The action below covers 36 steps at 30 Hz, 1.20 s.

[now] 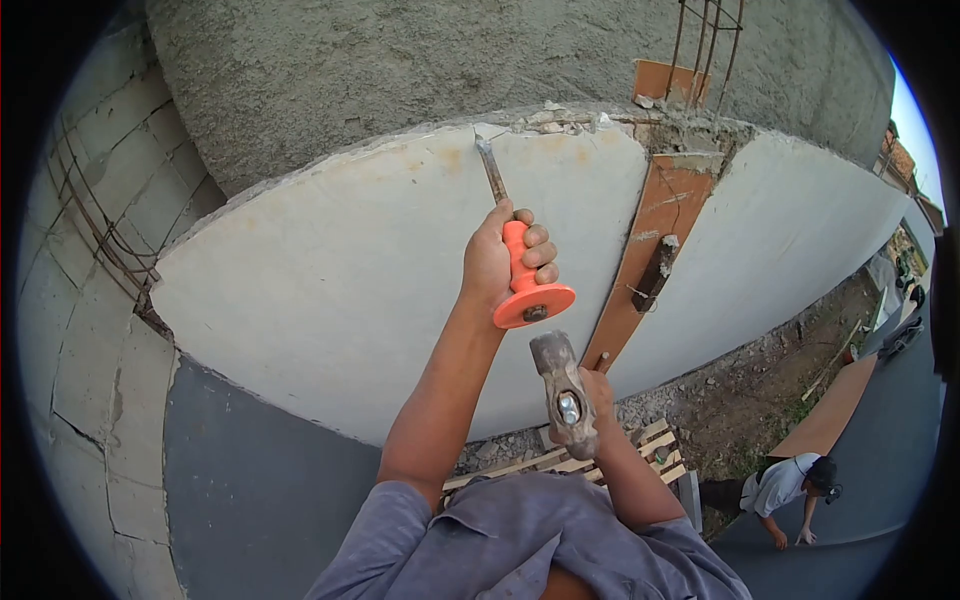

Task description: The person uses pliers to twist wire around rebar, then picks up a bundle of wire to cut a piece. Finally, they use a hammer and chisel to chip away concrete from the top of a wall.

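Observation:
My left hand (510, 255) is wrapped round the orange grip of a chisel (491, 172). The chisel's tip touches the broken upper edge of the white wall (400, 240), and its round orange guard sits below my fingers. Lower and to the right, my right hand (600, 402) is closed round a hammer; the metal hammer head (565, 395) faces me, just below the chisel's struck end and apart from it. Most of the hammer's handle is hidden behind the head and my hand.
An orange-brown board (650, 250) runs down the wall, with rebar (707, 55) above it. Block wall (110, 360) stands at left. Wooden slats (655, 445) lie below. At lower right, a person (785, 487) in a cap bends over a grey surface (860, 500).

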{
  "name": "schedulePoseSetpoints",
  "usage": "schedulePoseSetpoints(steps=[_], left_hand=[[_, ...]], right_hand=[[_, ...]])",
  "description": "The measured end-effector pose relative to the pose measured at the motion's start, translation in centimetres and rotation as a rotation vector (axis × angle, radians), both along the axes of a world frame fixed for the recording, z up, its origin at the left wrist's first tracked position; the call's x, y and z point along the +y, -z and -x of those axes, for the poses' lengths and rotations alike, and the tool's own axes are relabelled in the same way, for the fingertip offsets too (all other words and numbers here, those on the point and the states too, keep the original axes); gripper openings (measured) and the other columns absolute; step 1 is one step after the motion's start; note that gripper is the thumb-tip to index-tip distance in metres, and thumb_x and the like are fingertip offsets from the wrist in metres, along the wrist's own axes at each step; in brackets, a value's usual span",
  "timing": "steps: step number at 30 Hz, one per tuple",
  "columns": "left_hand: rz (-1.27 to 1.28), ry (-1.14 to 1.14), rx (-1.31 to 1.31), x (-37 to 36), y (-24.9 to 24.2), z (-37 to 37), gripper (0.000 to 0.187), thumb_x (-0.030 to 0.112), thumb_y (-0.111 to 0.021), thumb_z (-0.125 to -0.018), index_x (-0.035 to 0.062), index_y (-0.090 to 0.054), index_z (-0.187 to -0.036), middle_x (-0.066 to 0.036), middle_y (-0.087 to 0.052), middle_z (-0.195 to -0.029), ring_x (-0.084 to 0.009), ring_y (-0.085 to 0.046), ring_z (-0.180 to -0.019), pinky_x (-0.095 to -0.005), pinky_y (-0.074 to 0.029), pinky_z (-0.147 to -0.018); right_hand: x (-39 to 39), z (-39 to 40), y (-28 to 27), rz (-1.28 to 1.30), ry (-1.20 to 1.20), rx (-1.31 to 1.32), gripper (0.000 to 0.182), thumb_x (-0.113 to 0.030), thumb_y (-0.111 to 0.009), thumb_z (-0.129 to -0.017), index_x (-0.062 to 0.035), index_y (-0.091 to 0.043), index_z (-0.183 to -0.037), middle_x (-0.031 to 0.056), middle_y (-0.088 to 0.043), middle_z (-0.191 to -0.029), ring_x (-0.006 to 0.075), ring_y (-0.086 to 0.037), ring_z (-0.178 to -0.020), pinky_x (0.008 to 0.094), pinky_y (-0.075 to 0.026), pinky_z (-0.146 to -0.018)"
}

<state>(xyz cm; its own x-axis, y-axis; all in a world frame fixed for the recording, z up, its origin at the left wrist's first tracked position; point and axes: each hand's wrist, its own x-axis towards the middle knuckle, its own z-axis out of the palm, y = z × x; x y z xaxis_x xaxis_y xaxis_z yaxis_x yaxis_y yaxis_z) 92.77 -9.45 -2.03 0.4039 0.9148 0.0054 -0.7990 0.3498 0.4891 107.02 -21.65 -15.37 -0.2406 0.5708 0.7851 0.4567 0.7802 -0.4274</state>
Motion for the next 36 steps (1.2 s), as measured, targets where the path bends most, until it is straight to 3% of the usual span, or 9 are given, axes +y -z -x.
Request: schedulePoseSetpoints(steps=[2, 6, 12, 17, 19, 21, 27, 30, 36], left_hand=[[-0.014, -0.026, 0.080, -0.3, 0.9, 0.1, 0.031, 0.035, -0.037, -0.104, 0.0105, -0.048, -0.087, 0.000, -0.045, -0.065, -0.0101, -0.040, -0.046, -0.0294, -0.041, -0.038], [-0.070, -0.089, 0.408, 0.3, 1.7, 0.9, 0.035, 0.039, -0.039, -0.103, 0.0093, -0.048, -0.085, -0.001, -0.046, -0.065, -0.0106, -0.042, -0.046, -0.0306, -0.041, -0.038], [-0.467, -0.508, 1.422, 4.1, 6.1, 4.6, 0.042, 0.040, -0.042, -0.102, 0.0053, -0.049, -0.080, -0.003, -0.046, -0.061, -0.0144, -0.046, -0.041, -0.0338, -0.045, -0.042], [-0.127, -0.080, 0.684, 0.8, 2.7, 3.2, 0.036, 0.041, -0.045, -0.101, 0.0072, -0.051, -0.089, -0.001, -0.048, -0.067, -0.0116, -0.047, -0.048, -0.0314, -0.043, -0.040], [-0.049, -0.039, 0.508, -0.2, 1.3, 2.3, 0.035, 0.041, -0.046, -0.101, 0.0075, -0.051, -0.092, -0.001, -0.049, -0.068, -0.0110, -0.048, -0.049, -0.0310, -0.044, -0.041], [0.000, -0.022, 0.403, -0.4, 0.2, 1.7, 0.033, 0.039, -0.046, -0.101, 0.0077, -0.051, -0.094, 0.000, -0.050, -0.069, -0.0104, -0.048, -0.050, -0.0304, -0.045, -0.041], [0.087, 0.004, 0.392, -0.5, -2.3, 1.2, 0.027, 0.033, -0.053, -0.100, 0.0061, -0.054, -0.098, 0.001, -0.052, -0.070, -0.0091, -0.050, -0.051, -0.0286, -0.046, -0.042], [0.085, -0.023, 0.482, -0.3, -2.4, 1.1, 0.028, 0.034, -0.057, -0.098, 0.0056, -0.054, -0.099, 0.001, -0.052, -0.069, -0.0081, -0.051, -0.051, -0.0270, -0.045, -0.044], [0.039, 0.025, 0.356, 1.3, -0.1, 1.3, 0.034, 0.038, -0.060, -0.097, 0.0054, -0.054, -0.101, 0.003, -0.051, -0.069, -0.0101, -0.049, -0.051, -0.0302, -0.044, -0.048]], right_hand=[[0.5, -0.2, -0.3, 0.245, -0.012, -0.042, 0.029, -0.011, -0.071, -0.067, 0.0001, -0.053, -0.087, 0.0128, -0.062, -0.075, 0.0306, -0.061, -0.060, 0.0366, -0.047, -0.055], [-1.1, 0.9, 0.1, 0.306, -0.104, 0.230, 0.034, -0.004, -0.067, -0.075, 0.0038, -0.058, -0.107, 0.0121, -0.062, -0.075, 0.0249, -0.064, -0.065, 0.0321, -0.051, -0.063], [-2.1, 0.5, 1.8, 0.511, -0.086, 0.304, 0.037, -0.003, -0.066, -0.078, 0.0062, -0.057, -0.113, 0.0120, -0.064, -0.079, 0.0233, -0.065, -0.066, 0.0312, -0.052, -0.067], [-2.6, 0.0, 0.9, 0.288, -0.100, 0.183, 0.032, -0.010, -0.072, -0.076, 0.0048, -0.060, -0.101, 0.0110, -0.064, -0.077, 0.0256, -0.065, -0.063, 0.0321, -0.052, -0.063], [-3.1, 0.0, 0.5, 0.225, -0.212, 0.279, 0.015, -0.017, -0.062, -0.087, -0.0032, -0.057, -0.088, 0.0057, -0.059, -0.074, 0.0198, -0.060, -0.066, 0.0275, -0.048, -0.063], [-3.5, -0.1, -1.0, 0.121, -0.333, 0.343, 0.020, -0.022, -0.059, -0.092, -0.0066, -0.055, -0.080, 0.0040, -0.055, -0.071, 0.0181, -0.057, -0.064, 0.0272, -0.046, -0.060], [-4.5, 1.1, -8.0, -0.269, -0.543, 0.370, 0.032, -0.026, -0.063, -0.089, -0.0031, -0.049, -0.070, 0.0066, -0.048, -0.061, 0.0213, -0.051, -0.048, 0.0346, -0.046, -0.049], [-3.6, 0.8, -7.4, -0.176, -0.560, 0.316, 0.029, -0.021, -0.067, -0.082, -0.0040, -0.048, -0.069, 0.0071, -0.047, -0.061, 0.0221, -0.052, -0.050, 0.0356, -0.044, -0.048], [-0.2, 0.2, -2.2, 0.205, -0.072, 0.081, 0.018, -0.012, -0.069, -0.070, -0.0025, -0.056, -0.078, 0.0104, -0.057, -0.070, 0.0335, -0.058, -0.059, 0.0371, -0.046, -0.056]])
